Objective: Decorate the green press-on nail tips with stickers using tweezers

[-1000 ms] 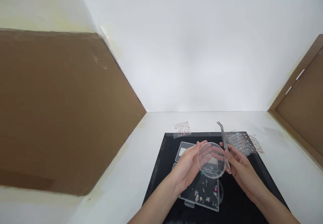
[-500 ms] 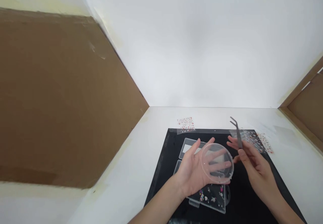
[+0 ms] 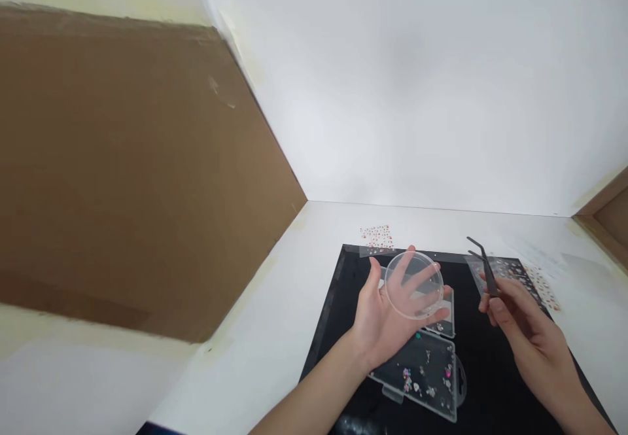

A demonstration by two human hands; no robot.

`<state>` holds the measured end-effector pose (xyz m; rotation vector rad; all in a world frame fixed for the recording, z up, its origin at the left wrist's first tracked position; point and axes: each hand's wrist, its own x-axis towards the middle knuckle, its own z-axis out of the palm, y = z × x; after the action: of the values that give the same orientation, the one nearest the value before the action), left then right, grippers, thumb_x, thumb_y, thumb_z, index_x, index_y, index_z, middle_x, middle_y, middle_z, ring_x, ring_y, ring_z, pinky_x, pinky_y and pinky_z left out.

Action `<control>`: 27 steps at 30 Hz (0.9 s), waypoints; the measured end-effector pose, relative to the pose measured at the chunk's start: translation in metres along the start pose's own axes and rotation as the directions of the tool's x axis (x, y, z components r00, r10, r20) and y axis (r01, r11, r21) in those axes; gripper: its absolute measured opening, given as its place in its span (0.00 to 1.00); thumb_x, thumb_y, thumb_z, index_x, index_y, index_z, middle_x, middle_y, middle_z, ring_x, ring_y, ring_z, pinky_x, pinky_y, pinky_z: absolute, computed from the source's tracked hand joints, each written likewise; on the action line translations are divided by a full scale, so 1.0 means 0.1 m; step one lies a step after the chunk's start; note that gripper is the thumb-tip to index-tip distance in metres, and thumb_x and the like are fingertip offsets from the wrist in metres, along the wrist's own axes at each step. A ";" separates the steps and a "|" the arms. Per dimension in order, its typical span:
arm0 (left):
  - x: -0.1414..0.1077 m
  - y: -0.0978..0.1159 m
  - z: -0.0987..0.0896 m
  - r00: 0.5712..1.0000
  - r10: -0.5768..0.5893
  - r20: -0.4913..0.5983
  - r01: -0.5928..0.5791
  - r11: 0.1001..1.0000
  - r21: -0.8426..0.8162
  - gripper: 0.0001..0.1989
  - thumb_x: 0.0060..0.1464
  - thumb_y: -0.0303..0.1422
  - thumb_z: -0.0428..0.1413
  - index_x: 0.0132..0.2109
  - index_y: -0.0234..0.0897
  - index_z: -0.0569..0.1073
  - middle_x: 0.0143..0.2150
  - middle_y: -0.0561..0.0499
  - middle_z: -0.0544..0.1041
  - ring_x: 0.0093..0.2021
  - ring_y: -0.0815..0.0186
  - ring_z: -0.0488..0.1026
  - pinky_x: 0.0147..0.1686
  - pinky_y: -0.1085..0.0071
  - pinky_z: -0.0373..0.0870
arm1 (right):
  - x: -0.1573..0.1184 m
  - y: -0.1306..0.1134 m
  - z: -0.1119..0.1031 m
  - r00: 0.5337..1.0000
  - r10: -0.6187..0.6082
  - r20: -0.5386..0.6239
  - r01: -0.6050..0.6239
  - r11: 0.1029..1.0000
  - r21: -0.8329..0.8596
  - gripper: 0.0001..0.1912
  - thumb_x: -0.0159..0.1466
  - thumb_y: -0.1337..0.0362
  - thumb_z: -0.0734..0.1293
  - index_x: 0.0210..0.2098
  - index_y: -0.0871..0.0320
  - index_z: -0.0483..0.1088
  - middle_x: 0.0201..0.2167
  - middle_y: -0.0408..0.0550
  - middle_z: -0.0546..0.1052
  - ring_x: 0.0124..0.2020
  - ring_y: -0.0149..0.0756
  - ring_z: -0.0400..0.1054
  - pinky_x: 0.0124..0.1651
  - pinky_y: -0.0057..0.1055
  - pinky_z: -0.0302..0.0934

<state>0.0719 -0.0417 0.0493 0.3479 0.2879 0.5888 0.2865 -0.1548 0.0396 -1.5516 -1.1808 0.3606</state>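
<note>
Bent-tip tweezers (image 3: 489, 278), pinched prongs-apart in right hand (image 3: 527, 330), have shifted farther toward 3 o'clock from clear round dish (image 3: 413, 284), which seems ungripped across splayed-wide left hand (image 3: 380, 327), so tilting could drop it toward rhinestone case (image 3: 439, 353) at 6 o'clock.

- The round dish (image 3: 415, 284) was clear, with a whitish rim.
- The tweezers (image 3: 489, 273) were dark grey.
- Black showed through the clear case (image 3: 436, 350); its silvery bits (image 3: 431, 392) lay scattered around one pink piece (image 3: 448, 372) and one green piece (image 3: 418, 335).
- The board (image 3: 495, 369) was black.
- Reddish specks dotted the far left sheet (image 3: 377, 235) and the far right sheet (image 3: 542, 288).
- The wall (image 3: 426, 127) and tabletop (image 3: 255, 330) were white, yellowish in patches.
- The left panel (image 3: 122, 173) was plain brown.
</note>
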 end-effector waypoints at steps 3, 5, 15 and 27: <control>0.06 0.03 -0.05 0.998 0.040 -0.041 -0.038 0.998 0.054 0.53 0.56 0.70 0.65 0.76 0.45 0.64 0.70 0.33 0.75 0.59 0.45 0.81 0.59 0.51 0.76 | -0.03 0.05 0.01 0.997 -0.030 -0.065 0.026 0.997 -0.066 0.21 0.73 0.42 0.71 0.55 0.47 0.81 0.42 0.48 0.83 0.37 0.38 0.78 0.41 0.32 0.75; 0.09 0.05 -0.09 0.996 0.069 -0.050 -0.063 0.992 0.110 0.53 0.57 0.69 0.64 0.76 0.42 0.63 0.66 0.32 0.78 0.57 0.46 0.82 0.59 0.50 0.77 | -0.04 0.05 0.01 0.993 -0.088 -0.077 0.076 0.986 -0.150 0.18 0.73 0.44 0.70 0.54 0.46 0.82 0.45 0.48 0.84 0.41 0.40 0.79 0.45 0.33 0.75; 0.10 0.17 -0.14 0.979 0.198 -0.041 -0.189 0.968 0.163 0.39 0.64 0.66 0.60 0.61 0.34 0.77 0.55 0.35 0.84 0.53 0.47 0.84 0.60 0.54 0.76 | 0.08 -0.02 -0.10 0.944 -0.323 -0.065 0.273 0.877 -0.394 0.13 0.75 0.51 0.67 0.46 0.45 0.84 0.37 0.47 0.82 0.35 0.39 0.75 0.32 0.33 0.65; 0.04 0.30 0.04 0.968 0.108 -0.224 -0.150 0.973 -0.176 0.30 0.76 0.53 0.43 0.59 0.32 0.76 0.57 0.34 0.79 0.50 0.50 0.81 0.67 0.41 0.75 | 0.05 -0.03 -0.06 0.934 -0.348 -0.082 0.280 0.855 -0.437 0.13 0.75 0.50 0.67 0.47 0.46 0.83 0.37 0.47 0.82 0.37 0.42 0.76 0.34 0.36 0.65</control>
<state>0.0618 -0.0165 0.0644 0.1169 0.4137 0.7790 0.2921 -0.1546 0.0459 -1.6720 -1.4205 -0.2527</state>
